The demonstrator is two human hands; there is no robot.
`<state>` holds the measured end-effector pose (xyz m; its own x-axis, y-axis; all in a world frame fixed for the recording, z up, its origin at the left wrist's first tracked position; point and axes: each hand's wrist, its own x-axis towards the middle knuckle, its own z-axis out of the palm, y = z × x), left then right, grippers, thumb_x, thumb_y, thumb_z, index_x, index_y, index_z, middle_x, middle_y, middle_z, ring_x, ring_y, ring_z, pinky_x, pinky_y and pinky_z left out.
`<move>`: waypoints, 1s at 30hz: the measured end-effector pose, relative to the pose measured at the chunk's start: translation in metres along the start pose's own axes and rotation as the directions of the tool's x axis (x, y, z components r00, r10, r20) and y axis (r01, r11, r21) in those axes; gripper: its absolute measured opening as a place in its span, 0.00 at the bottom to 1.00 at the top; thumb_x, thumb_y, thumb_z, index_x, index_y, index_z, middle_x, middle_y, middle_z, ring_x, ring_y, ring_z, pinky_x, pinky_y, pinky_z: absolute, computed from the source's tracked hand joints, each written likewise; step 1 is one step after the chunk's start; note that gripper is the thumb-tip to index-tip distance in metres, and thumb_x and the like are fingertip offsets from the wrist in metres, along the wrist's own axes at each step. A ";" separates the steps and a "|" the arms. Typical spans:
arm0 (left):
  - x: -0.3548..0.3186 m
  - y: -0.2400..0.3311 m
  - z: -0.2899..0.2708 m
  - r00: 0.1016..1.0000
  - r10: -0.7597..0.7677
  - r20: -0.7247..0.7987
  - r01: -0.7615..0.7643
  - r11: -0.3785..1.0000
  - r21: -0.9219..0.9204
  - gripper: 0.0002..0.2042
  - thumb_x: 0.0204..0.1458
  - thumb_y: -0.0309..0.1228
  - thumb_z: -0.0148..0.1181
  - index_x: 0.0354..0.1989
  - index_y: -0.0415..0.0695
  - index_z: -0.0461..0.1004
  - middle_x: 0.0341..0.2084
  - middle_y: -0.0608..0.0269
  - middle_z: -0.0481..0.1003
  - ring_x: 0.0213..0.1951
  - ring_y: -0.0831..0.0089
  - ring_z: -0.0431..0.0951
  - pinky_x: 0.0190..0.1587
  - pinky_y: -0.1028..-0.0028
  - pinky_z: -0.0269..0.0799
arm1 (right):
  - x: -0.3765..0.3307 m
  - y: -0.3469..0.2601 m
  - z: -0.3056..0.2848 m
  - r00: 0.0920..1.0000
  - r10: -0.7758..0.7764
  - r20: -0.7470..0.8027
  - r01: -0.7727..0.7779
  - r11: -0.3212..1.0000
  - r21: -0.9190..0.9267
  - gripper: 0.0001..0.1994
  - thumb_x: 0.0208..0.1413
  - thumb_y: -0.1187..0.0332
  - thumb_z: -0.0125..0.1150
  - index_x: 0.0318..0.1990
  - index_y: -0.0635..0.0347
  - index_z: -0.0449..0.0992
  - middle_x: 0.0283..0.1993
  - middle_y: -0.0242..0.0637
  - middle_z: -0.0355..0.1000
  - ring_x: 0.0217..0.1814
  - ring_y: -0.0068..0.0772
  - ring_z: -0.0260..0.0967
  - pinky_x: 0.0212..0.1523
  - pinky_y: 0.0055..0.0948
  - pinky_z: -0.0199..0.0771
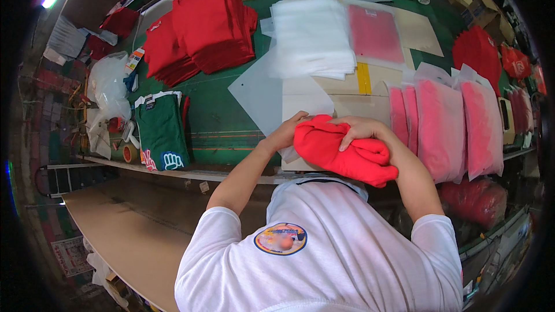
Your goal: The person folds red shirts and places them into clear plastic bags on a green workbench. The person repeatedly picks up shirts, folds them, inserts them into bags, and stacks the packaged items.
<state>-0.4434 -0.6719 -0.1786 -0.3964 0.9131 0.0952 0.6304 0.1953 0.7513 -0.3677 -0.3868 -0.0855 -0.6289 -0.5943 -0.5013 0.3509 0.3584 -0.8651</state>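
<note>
A bright red folded garment (341, 153), rolled into a thick bundle, is held over the table's near edge, close to my body. My right hand (364, 131) grips its top right part, the thumb pressed into the folds. At the bundle's left end my left hand (289, 132) is closed at its edge, with the fingertips partly hidden behind the cloth. Below the left hand a bit of translucent plastic shows. Just beyond my hands lies a translucent sheet (257, 89) on the green table, partly under a stack of frosted plastic bags (312, 34).
Stacked red garments (214, 29) lie far left, and green printed shirts (162, 130) at the near left. Bagged red garments (439, 115) stand on the right. A flat packed red piece (374, 32) rests beside the frosted bags. A brown cardboard sheet (133, 219) is below the table's edge.
</note>
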 end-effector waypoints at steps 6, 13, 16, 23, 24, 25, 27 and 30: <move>-0.003 -0.001 -0.003 0.993 -0.088 0.081 0.105 0.965 -0.239 0.29 0.51 0.30 0.71 0.64 0.47 0.72 0.68 0.55 0.66 0.69 0.53 0.63 0.71 0.62 0.62 | -0.012 -0.006 0.010 0.999 0.017 -0.038 -0.014 0.996 0.092 0.44 0.37 0.72 0.77 0.69 0.61 0.69 0.64 0.44 0.73 0.65 0.37 0.69 0.69 0.31 0.64; 0.004 0.031 -0.022 0.998 -0.066 0.002 0.064 0.965 -0.254 0.33 0.47 0.23 0.71 0.65 0.42 0.70 0.69 0.51 0.64 0.73 0.51 0.59 0.74 0.61 0.57 | -0.014 -0.004 0.020 0.964 0.010 -0.264 -0.012 1.000 -0.004 0.42 0.37 0.73 0.77 0.67 0.60 0.71 0.62 0.45 0.74 0.64 0.38 0.70 0.67 0.33 0.67; 0.005 0.036 -0.029 0.994 -0.105 -0.018 0.092 0.934 -0.345 0.34 0.43 0.17 0.68 0.65 0.40 0.69 0.67 0.47 0.65 0.71 0.50 0.61 0.72 0.62 0.60 | -0.014 0.000 0.028 0.915 -0.050 -0.400 0.019 0.997 -0.080 0.41 0.36 0.70 0.77 0.66 0.56 0.72 0.61 0.50 0.74 0.63 0.47 0.71 0.66 0.38 0.69; 0.021 0.067 -0.050 0.968 -0.196 -0.158 0.187 0.980 -0.068 0.34 0.38 0.13 0.62 0.61 0.36 0.71 0.65 0.45 0.68 0.62 0.43 0.72 0.64 0.58 0.71 | -0.005 -0.019 0.065 0.723 -0.109 -0.683 -0.217 0.902 -0.374 0.38 0.41 0.67 0.72 0.67 0.50 0.72 0.57 0.60 0.69 0.62 0.62 0.69 0.65 0.48 0.70; 0.023 0.078 -0.051 0.963 -0.214 -0.163 0.211 0.977 -0.032 0.33 0.37 0.14 0.62 0.61 0.36 0.71 0.66 0.45 0.67 0.59 0.43 0.74 0.62 0.56 0.73 | -0.003 -0.020 0.068 0.707 -0.143 -0.693 -0.210 0.893 -0.397 0.38 0.43 0.67 0.72 0.68 0.50 0.71 0.56 0.60 0.68 0.62 0.62 0.68 0.64 0.49 0.70; 0.026 0.090 -0.051 0.951 -0.249 -0.181 0.270 0.958 0.102 0.32 0.38 0.14 0.62 0.60 0.36 0.72 0.66 0.46 0.67 0.57 0.44 0.75 0.59 0.55 0.75 | 0.002 -0.019 0.072 0.670 -0.176 -0.721 -0.257 0.856 -0.448 0.37 0.43 0.68 0.71 0.67 0.50 0.71 0.55 0.61 0.68 0.61 0.64 0.68 0.63 0.51 0.71; 0.034 0.110 -0.046 0.929 -0.293 -0.228 0.359 0.864 0.353 0.30 0.38 0.15 0.63 0.57 0.37 0.73 0.66 0.47 0.66 0.52 0.45 0.77 0.53 0.54 0.79 | 0.012 -0.018 0.083 0.585 -0.246 -0.773 -0.374 0.764 -0.526 0.36 0.44 0.69 0.69 0.67 0.49 0.72 0.53 0.63 0.68 0.59 0.67 0.68 0.61 0.54 0.71; 0.040 0.128 -0.045 0.886 -0.337 -0.317 0.458 0.743 0.489 0.27 0.40 0.17 0.65 0.54 0.38 0.74 0.66 0.48 0.66 0.46 0.49 0.80 0.46 0.55 0.82 | 0.016 -0.035 0.096 0.543 -0.258 -0.799 -0.436 0.727 -0.531 0.36 0.45 0.69 0.68 0.67 0.47 0.72 0.51 0.64 0.67 0.55 0.71 0.68 0.59 0.58 0.72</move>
<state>-0.4089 -0.6269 -0.0493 -0.7758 0.6298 0.0384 0.6130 0.7379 0.2824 -0.3240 -0.4779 -0.0647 -0.9864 0.1603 -0.0355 0.1610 0.9017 -0.4012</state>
